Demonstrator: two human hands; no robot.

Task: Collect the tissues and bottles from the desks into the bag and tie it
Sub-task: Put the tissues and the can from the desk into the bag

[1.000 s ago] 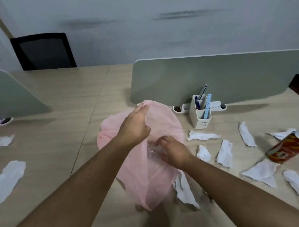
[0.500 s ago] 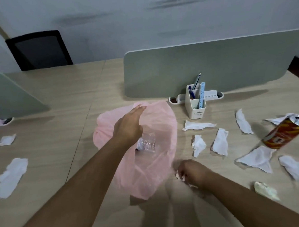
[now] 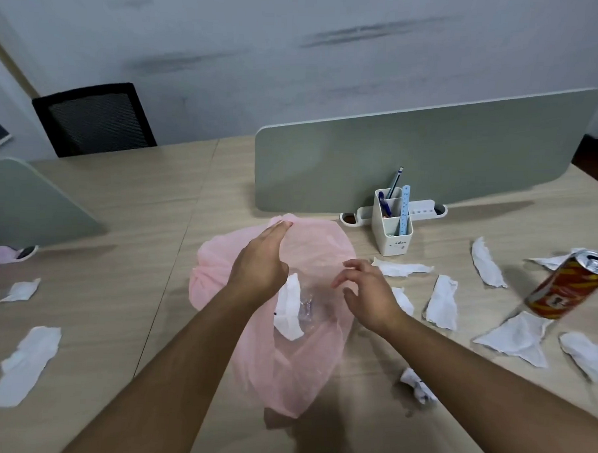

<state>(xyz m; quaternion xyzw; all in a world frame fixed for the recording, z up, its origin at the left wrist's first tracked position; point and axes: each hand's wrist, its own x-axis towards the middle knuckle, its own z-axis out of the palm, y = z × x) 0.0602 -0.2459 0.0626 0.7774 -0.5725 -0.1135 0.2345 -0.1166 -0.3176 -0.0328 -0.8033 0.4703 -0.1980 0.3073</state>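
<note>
Pale wooden desks (image 3: 119,218) stand pushed together under a scuffed grey wall, with a grey-green divider panel (image 3: 424,153) at twelve o'clock and a black mesh chair (image 3: 93,118) at ten. In the middle lies a thin pink plastic bag (image 3: 284,373), its mouth gaping upward. The left hand (image 3: 260,262) reaches across that mouth, fingers straight and pressed together, their tips against the far rim. The right hand (image 3: 366,291) hovers at the three o'clock edge, fingers spread and loosely bent, holding nothing. Inside the bag rest a torn white tissue (image 3: 289,308) and a crushed clear plastic bottle (image 3: 306,307), touching each other. More torn white scraps (image 3: 441,302) lie scattered at three o'clock, near a tilted red-and-yellow drink can (image 3: 569,286); others (image 3: 28,361) lie at eight. A white pen holder (image 3: 391,237) stands at one o'clock.
</note>
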